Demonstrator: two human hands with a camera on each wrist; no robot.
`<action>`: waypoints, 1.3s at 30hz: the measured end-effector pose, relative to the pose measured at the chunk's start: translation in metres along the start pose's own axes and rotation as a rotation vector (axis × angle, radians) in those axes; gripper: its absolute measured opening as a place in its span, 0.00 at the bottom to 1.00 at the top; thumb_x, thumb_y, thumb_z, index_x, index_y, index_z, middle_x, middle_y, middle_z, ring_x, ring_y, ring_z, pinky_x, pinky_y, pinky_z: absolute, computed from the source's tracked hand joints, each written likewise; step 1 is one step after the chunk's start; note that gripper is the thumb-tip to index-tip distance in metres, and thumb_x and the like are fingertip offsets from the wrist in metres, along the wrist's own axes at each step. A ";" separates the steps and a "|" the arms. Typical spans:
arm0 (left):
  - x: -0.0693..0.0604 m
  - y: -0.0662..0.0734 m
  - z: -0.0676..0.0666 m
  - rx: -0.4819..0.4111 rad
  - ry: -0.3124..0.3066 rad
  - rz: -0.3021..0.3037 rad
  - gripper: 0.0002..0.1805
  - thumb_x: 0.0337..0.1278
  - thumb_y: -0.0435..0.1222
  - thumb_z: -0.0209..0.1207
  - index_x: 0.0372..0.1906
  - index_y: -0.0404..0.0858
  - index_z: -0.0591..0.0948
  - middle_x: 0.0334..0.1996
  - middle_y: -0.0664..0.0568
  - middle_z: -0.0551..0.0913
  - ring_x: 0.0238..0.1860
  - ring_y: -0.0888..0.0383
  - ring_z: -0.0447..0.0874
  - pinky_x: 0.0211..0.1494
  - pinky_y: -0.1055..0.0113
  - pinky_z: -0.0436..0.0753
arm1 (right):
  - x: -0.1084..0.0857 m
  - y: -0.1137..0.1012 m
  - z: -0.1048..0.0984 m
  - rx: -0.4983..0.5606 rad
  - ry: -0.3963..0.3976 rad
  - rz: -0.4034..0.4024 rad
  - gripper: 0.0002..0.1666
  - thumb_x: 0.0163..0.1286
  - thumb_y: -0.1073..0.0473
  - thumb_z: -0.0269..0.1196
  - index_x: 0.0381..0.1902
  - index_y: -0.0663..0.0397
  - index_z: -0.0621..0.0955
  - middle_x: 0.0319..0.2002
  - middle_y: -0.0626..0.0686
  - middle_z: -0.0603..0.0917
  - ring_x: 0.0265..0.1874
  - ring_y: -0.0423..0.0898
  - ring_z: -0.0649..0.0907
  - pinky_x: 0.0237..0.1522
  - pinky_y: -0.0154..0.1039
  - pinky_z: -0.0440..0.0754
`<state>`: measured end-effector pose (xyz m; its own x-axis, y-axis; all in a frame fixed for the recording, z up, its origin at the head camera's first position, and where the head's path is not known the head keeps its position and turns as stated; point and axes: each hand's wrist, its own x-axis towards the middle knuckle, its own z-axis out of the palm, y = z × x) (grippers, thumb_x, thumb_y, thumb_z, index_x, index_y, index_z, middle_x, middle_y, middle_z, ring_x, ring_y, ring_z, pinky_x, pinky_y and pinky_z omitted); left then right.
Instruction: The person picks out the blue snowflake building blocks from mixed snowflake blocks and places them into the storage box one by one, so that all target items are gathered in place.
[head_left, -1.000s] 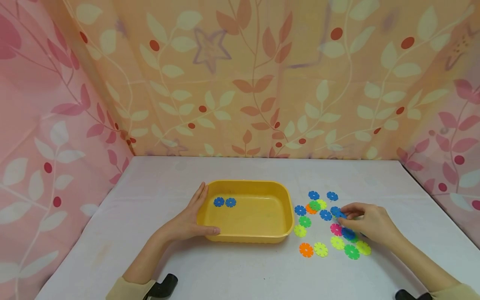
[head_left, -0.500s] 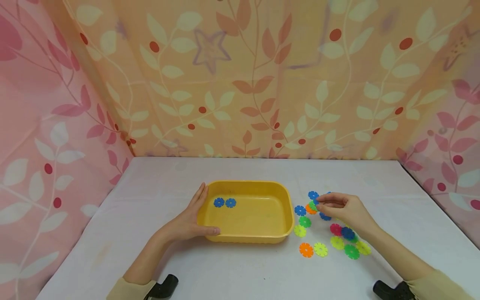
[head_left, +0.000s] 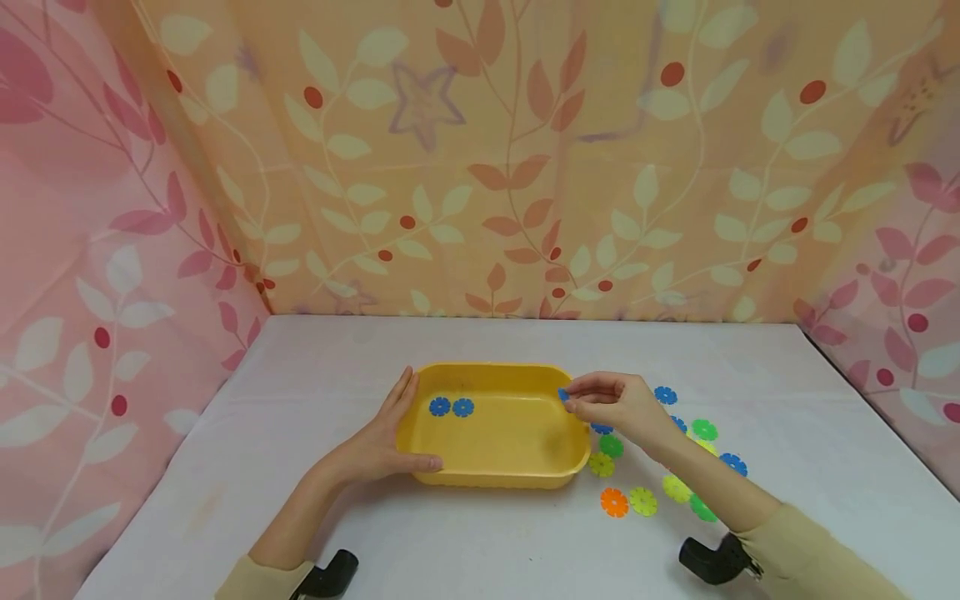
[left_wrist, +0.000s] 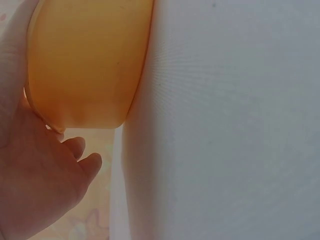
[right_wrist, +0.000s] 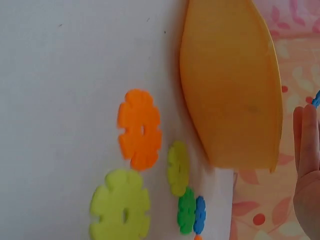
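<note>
My left hand (head_left: 371, 446) holds the left end of a yellow plastic tray (head_left: 495, 481), thumb over the front rim and fingers along the left side. The tray's outer wall (left_wrist: 90, 65) fills much of the left wrist view. Two blue notched flower-shaped discs (head_left: 463, 407) lie inside, side by side near the back left. Over the tray's right rim, my right hand (head_left: 618, 408) pinches another blue flower-shaped disc (head_left: 564, 395) between thumb and fingers. Only a sliver of that disc shows at the right wrist view's edge.
Loose discs lie right of the tray, some beneath my right forearm: orange (head_left: 614, 502), yellow (head_left: 642, 502), green (head_left: 704, 429) and blue (head_left: 732, 464). The white-covered table (head_left: 480, 550) meets patterned curtains (head_left: 510, 167) at the back and sides.
My right hand has carried a blue disc leftward from the loose discs to above the tray's right rim. My left hand and the two discs in the tray have stayed in place.
</note>
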<state>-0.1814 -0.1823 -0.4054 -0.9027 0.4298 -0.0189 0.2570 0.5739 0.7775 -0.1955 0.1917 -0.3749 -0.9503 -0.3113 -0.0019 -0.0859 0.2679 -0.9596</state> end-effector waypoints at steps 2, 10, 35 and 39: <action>0.000 0.001 0.000 0.000 -0.003 -0.005 0.70 0.39 0.57 0.74 0.78 0.44 0.36 0.77 0.61 0.26 0.77 0.47 0.30 0.72 0.40 0.47 | 0.006 -0.003 0.009 0.020 -0.028 -0.016 0.23 0.60 0.54 0.72 0.48 0.63 0.82 0.40 0.56 0.87 0.43 0.61 0.84 0.45 0.39 0.83; 0.000 0.003 -0.001 0.016 -0.003 -0.015 0.71 0.39 0.56 0.74 0.78 0.43 0.37 0.77 0.60 0.27 0.77 0.48 0.31 0.72 0.41 0.48 | 0.029 -0.015 0.042 0.019 -0.092 -0.029 0.20 0.59 0.56 0.72 0.45 0.62 0.84 0.38 0.55 0.87 0.39 0.56 0.86 0.43 0.41 0.84; 0.001 0.000 -0.001 0.021 -0.002 0.003 0.70 0.40 0.56 0.73 0.78 0.42 0.36 0.77 0.58 0.26 0.77 0.47 0.29 0.72 0.41 0.46 | 0.080 -0.001 0.084 -0.670 -0.155 -0.155 0.14 0.51 0.52 0.77 0.30 0.54 0.86 0.22 0.41 0.81 0.25 0.38 0.79 0.31 0.31 0.79; 0.001 -0.001 -0.001 0.019 -0.003 0.006 0.70 0.40 0.56 0.73 0.78 0.42 0.36 0.77 0.58 0.26 0.77 0.47 0.29 0.72 0.41 0.46 | 0.082 0.001 0.087 -0.756 -0.128 -0.240 0.13 0.52 0.54 0.76 0.30 0.55 0.86 0.22 0.43 0.80 0.24 0.39 0.76 0.30 0.32 0.77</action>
<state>-0.1827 -0.1831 -0.4058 -0.9001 0.4353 -0.0159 0.2690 0.5842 0.7657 -0.2471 0.0868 -0.4009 -0.8426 -0.5285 0.1038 -0.5062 0.7111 -0.4879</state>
